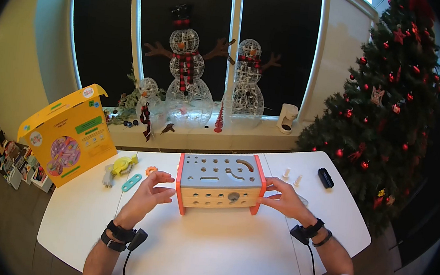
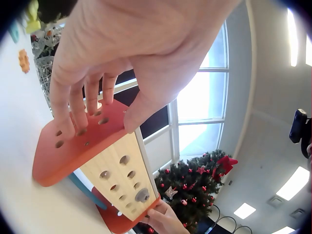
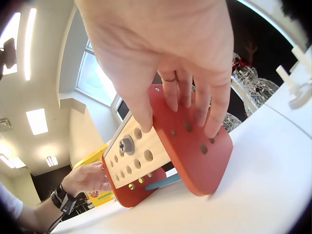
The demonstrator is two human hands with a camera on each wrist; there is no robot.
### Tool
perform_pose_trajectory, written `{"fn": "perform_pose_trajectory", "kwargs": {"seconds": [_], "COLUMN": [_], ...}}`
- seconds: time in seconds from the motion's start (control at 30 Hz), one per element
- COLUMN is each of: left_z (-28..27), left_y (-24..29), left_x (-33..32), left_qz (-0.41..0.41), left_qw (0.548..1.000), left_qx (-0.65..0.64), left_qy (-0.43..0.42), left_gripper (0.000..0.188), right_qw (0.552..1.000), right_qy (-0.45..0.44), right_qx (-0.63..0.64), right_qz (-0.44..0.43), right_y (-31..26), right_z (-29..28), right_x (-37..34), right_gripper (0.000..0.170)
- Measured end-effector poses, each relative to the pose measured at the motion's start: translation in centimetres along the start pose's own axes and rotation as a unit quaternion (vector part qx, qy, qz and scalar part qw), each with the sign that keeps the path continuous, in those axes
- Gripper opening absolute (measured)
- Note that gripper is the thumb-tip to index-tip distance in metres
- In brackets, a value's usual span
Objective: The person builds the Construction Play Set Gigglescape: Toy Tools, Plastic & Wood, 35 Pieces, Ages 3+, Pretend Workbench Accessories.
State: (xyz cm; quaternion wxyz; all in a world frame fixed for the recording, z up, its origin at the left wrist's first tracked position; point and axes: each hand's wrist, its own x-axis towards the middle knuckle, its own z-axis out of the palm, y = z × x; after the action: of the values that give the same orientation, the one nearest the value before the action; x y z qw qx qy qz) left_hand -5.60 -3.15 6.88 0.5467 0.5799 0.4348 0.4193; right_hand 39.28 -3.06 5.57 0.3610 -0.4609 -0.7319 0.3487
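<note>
**Two Hands Bracket a Toy Workbench**

Two bare hands flank a wooden toy workbench (image 1: 221,184) at the center of the frame, its long axis running left to right across a white table (image 1: 219,257). The bench lies directly between them, the left hand (image 1: 150,190) at its left end and the right hand (image 1: 287,199) at the other; the right appears the nearer, its fingertips meeting the red end panel (image 3: 195,163).

The left hand is open, fingers spread and slightly bent, thumb apart, holding nothing. Its fingertips lie over the opposite red panel (image 2: 73,153), though whether they touch cannot be told. The right hand is likewise loosely open, fingers extended down the panel's outer face, thumb near the front edge, without closing around it. Both palms face inward, wrists low in the frame.

A gray screw (image 1: 233,196) sits in the bench's front. A turquoise strip (image 1: 131,182) lies at center left, beside a yellow box (image 1: 72,136); a white bolt (image 1: 287,173) stands beyond the right hand.
</note>
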Motion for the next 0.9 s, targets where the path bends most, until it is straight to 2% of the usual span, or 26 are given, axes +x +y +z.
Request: {"fn": "perform_pose_trajectory", "kwargs": {"seconds": [0.13,0.2,0.33,0.6,0.9], "left_z": [-1.9,-2.7,-5.2,-8.7,-9.6], "left_y": [1.7,2.4,1.9,0.3,-1.0], "left_x": [-0.4,-0.3,0.1,0.2,0.6], "left_qz": [0.031,0.044,0.066,0.039,0.020], "left_qw": [0.998,0.990,0.977,0.979,0.976], "left_qx": [-0.002,-0.009,0.010,-0.010,0.024], "left_qy": [0.055,0.134,0.203,0.200,0.215], "left_gripper": [0.062,0.066,0.066,0.058,0.047], "right_qw": [1.000,0.999,0.999,1.000,1.000], "right_qy": [0.002,-0.004,-0.004,0.002,0.000], "right_qx": [-0.029,-0.027,-0.014,-0.026,-0.012], "right_qz": [0.009,0.021,0.034,0.012,0.022], "right_y": [0.0,-0.5,-0.8,-0.6,-0.5], "right_z": [-0.1,-0.1,0.0,-0.1,-0.2], "right_x": [-0.3,-0.4,-0.4,-0.4,-0.5], "right_gripper": [0.045,0.045,0.044,0.045,0.042]}}
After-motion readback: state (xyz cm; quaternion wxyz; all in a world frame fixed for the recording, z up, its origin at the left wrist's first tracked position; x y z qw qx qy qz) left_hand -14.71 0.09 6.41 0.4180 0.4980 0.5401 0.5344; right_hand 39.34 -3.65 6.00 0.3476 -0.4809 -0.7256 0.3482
